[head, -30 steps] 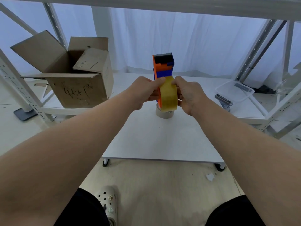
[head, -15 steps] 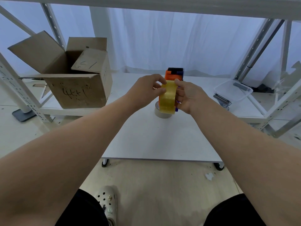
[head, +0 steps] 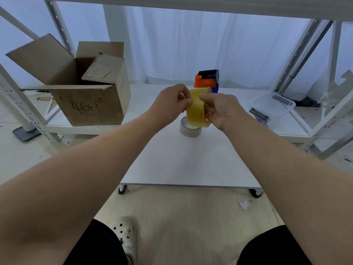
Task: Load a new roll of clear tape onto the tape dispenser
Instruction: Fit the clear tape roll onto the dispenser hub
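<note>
The tape roll [head: 197, 109] is held on edge over a low white table [head: 187, 165]: the left hand [head: 170, 101] pinches its left rim, probably to pick loose the free end, while the right hand [head: 223, 109] curls round its right side to steady it. Just below the roll a grey roll [head: 190, 130] lies flat. Directly behind it rises the orange-and-blue tape dispenser [head: 206, 81], on which the roll appears seated, though the hub is hidden; far left stands an open cardboard box [head: 91, 104], far right a clear plastic tray [head: 273, 104].
</note>
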`<state>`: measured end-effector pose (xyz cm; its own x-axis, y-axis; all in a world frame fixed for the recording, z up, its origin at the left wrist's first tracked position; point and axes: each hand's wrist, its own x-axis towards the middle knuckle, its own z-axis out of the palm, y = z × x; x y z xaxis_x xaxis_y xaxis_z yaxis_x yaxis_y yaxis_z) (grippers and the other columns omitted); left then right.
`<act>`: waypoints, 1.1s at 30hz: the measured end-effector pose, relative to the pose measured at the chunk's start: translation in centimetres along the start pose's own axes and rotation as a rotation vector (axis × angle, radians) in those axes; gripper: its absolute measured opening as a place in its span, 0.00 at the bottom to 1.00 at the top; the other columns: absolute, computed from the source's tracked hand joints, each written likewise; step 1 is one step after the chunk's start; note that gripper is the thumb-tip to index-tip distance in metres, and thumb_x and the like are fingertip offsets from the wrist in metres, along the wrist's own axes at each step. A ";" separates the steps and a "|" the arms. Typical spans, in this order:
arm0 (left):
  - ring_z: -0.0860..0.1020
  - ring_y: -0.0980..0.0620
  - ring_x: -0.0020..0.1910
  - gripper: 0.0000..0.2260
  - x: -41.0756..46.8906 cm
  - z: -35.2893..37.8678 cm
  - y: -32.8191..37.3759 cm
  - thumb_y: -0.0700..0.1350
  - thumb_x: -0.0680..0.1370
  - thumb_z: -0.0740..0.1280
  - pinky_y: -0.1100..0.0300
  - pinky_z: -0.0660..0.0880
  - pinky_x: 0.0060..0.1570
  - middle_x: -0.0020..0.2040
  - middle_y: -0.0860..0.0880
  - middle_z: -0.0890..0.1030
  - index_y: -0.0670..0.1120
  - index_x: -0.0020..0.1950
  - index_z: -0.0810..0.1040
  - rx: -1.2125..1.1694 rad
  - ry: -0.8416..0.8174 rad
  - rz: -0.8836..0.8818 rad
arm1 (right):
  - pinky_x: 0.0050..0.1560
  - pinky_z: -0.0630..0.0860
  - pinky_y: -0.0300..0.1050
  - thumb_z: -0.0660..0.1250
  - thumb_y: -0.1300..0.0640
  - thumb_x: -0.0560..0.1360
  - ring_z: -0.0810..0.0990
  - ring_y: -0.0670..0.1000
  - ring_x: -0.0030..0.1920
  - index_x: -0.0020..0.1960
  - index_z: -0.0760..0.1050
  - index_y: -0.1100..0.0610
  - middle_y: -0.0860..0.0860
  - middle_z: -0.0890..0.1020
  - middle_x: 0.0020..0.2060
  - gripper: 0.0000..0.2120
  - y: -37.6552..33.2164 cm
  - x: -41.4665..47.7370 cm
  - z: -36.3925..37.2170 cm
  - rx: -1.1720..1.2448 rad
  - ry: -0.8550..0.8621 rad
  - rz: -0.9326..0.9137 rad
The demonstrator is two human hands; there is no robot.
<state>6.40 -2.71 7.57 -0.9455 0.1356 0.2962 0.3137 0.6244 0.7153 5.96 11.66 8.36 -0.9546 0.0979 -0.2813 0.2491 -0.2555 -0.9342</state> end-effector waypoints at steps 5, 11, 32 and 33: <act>0.77 0.57 0.36 0.11 0.2 -0.3 0.1 0.42 0.78 0.64 0.66 0.75 0.41 0.45 0.46 0.81 0.46 0.60 0.74 -0.059 0.011 0.010 | 0.61 0.74 0.58 0.70 0.65 0.72 0.79 0.58 0.54 0.65 0.69 0.61 0.57 0.80 0.54 0.23 -0.3 0.1 0.1 0.010 -0.011 -0.006; 0.78 0.55 0.37 0.08 -0.1 0.4 0.1 0.43 0.78 0.65 0.59 0.77 0.46 0.44 0.44 0.82 0.45 0.56 0.75 -0.014 0.010 0.003 | 0.61 0.74 0.61 0.71 0.64 0.69 0.79 0.59 0.56 0.65 0.68 0.59 0.57 0.79 0.57 0.26 0.1 0.3 0.1 -0.061 0.040 -0.007; 0.80 0.47 0.45 0.08 0.1 1.5 1.0 0.43 0.78 0.63 0.54 0.77 0.49 0.44 0.44 0.81 0.45 0.56 0.75 -0.041 0.126 -0.024 | 0.61 0.74 0.61 0.72 0.66 0.67 0.80 0.60 0.55 0.65 0.69 0.60 0.58 0.80 0.56 0.28 0.1 0.6 0.0 0.036 0.057 -0.011; 0.80 0.47 0.45 0.07 0.0 1.5 1.0 0.43 0.78 0.63 0.53 0.77 0.49 0.44 0.43 0.81 0.45 0.55 0.75 -0.037 0.126 -0.034 | 0.60 0.74 0.61 0.72 0.65 0.67 0.80 0.60 0.55 0.65 0.69 0.60 0.58 0.80 0.56 0.27 0.2 0.6 0.1 0.028 0.061 -0.013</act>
<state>6.59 -0.91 7.34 -0.9377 0.0155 0.3472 0.2871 0.5975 0.7487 5.40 11.58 8.07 -0.9458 0.1601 -0.2825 0.2308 -0.2804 -0.9317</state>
